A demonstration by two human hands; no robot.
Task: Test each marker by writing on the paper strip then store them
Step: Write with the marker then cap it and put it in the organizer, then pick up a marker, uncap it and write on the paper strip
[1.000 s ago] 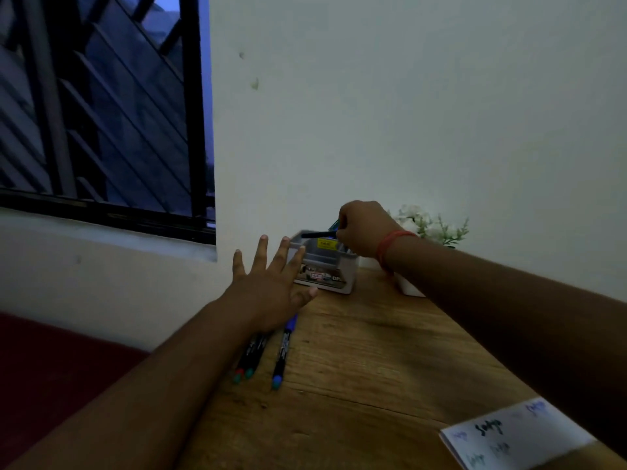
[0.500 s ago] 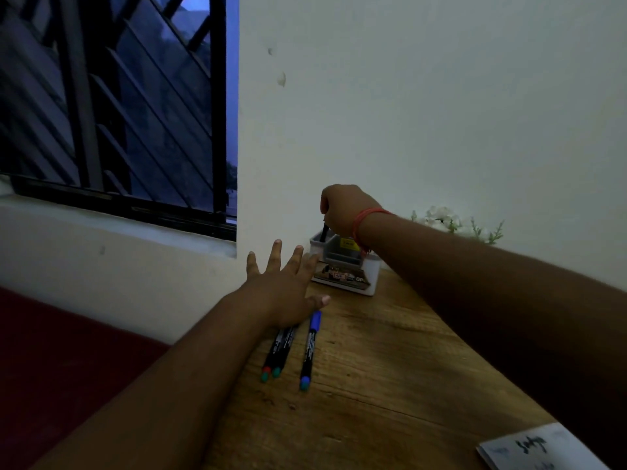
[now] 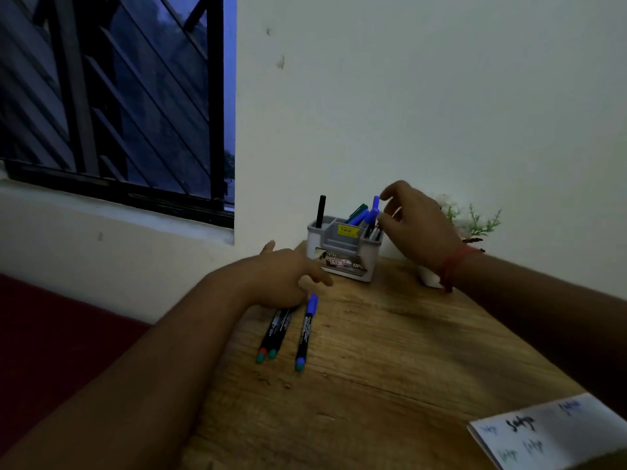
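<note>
While my right hand hovers beside the grey organizer, its fingers loose and apart at the stored blue marker, three markers lie on the wooden surface. Their long axes run from me toward the organizer. My left hand rests on their far ends, fingers curled loosely, so I judge it nearer for the next pick.

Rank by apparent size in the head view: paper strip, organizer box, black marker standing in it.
1. paper strip, cut off by the frame and nearest the camera, so unsure
2. organizer box
3. black marker
</note>
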